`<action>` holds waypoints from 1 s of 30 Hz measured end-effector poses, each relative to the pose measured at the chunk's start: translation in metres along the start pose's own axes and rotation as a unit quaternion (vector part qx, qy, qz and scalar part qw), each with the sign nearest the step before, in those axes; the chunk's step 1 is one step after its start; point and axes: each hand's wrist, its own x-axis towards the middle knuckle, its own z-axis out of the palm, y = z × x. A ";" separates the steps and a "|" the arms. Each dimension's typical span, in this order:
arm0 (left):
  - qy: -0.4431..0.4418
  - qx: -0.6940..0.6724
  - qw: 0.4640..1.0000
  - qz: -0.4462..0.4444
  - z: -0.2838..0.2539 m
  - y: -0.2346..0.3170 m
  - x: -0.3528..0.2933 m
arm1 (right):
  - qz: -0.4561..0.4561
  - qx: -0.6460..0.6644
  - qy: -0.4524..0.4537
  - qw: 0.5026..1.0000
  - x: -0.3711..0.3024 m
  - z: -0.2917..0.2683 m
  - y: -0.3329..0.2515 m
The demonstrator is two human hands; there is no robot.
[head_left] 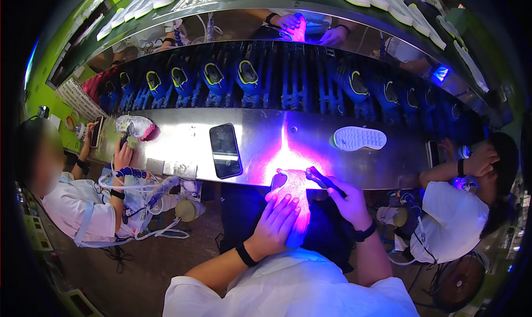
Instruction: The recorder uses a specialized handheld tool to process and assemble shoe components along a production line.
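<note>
A shoe upper [300, 182], washed in pink and violet light, is tilted over my lap at the bench's near edge. My left hand [277, 221] lies along its side, fingers stretched over the surface, and holds it; the thumb is hidden. In my right hand [350, 205] is a slim black-handled brush [328, 183], its head reaching toward the upper's far end. Glare hides whether the brush touches the upper, and the bristles are not clear. Beyond the upper, the metal bench [260, 134] glows brightly.
A dark phone [226, 151] and a white shoe sole [360, 138] lie on the bench. Behind runs a roller conveyor [293, 76] with several dark shoes [214, 74]. Co-workers sit at both sides; the left one handles a light shoe [135, 127]. White soles [382, 4] line the upper shelf.
</note>
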 end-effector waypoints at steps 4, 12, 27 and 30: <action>-0.026 -0.017 0.999 0.020 -0.008 -0.001 0.002 | 0.050 0.029 -0.042 0.997 -0.007 -0.001 -0.007; -0.041 0.016 0.998 0.047 -0.008 -0.007 0.001 | 0.066 0.039 -0.056 0.996 -0.033 0.001 0.000; -0.072 0.020 0.997 0.031 -0.008 0.007 0.018 | 0.096 0.047 -0.101 0.989 -0.056 -0.029 -0.026; -0.061 0.003 0.998 0.007 -0.007 0.017 0.030 | 0.070 0.051 -0.096 0.992 -0.067 -0.037 -0.027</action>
